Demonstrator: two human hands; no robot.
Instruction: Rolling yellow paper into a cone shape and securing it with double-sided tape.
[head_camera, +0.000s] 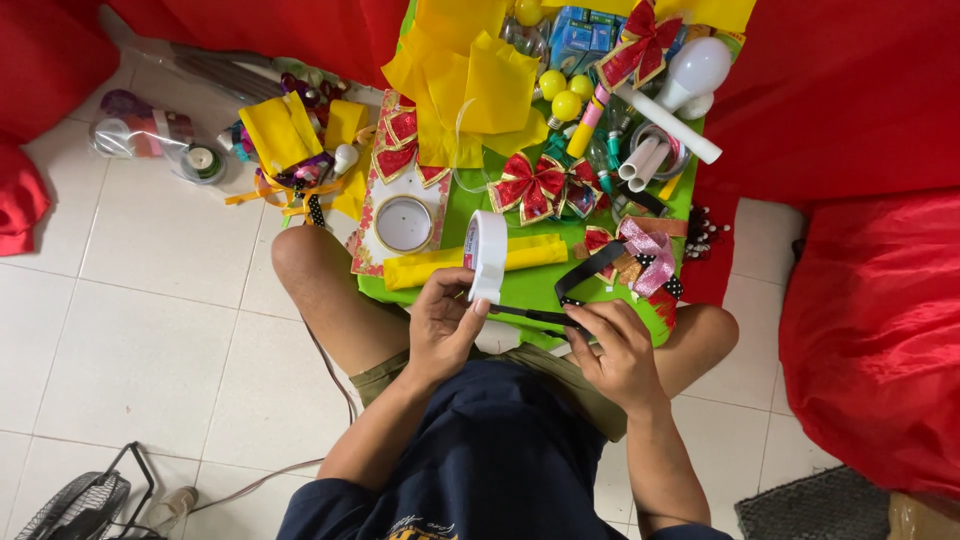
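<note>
A white tape roll (487, 256) is gripped upright in the left hand (442, 325), fingers closed around its lower rim, at the near edge of the green bench (540, 285). A black headband (575, 290) is pinched in the right hand (612, 350), just beside the roll; pink and polka-dot ribbon (645, 258) is seen at its far end. A rolled yellow cloth (440, 266) is laid behind the roll, touching it or nearly so. A round white lid (403, 224) is set on a patterned card toward the left edge. Glittery red bows (540, 185), yellow bulbs (562, 95), white tubes (655, 130) and crumpled yellow fabric (470, 85) are crowded across the far half. Red cloth (870, 310) is piled on the tiled floor (130, 330).
</note>
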